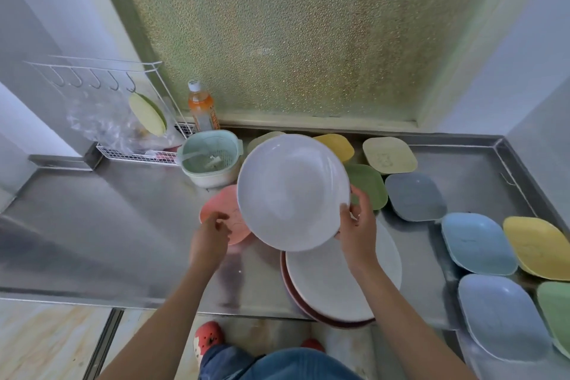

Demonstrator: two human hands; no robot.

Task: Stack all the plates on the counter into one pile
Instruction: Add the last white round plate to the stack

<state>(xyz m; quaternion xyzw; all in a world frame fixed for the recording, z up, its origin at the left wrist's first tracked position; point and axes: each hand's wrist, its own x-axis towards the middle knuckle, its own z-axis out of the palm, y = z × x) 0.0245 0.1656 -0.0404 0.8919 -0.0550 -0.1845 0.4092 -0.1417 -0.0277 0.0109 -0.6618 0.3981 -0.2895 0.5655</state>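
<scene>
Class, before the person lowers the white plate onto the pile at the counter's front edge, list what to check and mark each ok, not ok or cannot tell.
1. Right hand has a grip on the raised white plate: ok.
2. Left hand clear of the pile: ok, it hovers by the pink plate.
3. Top of the pile bare: ok.
4. Pile fully on the counter: not ok, its near rim overhangs the edge.
5. Plate level: not ok, tilted.
6. Plate's underside clean: cannot tell.

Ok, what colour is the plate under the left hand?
Pink, in the head view.
</scene>
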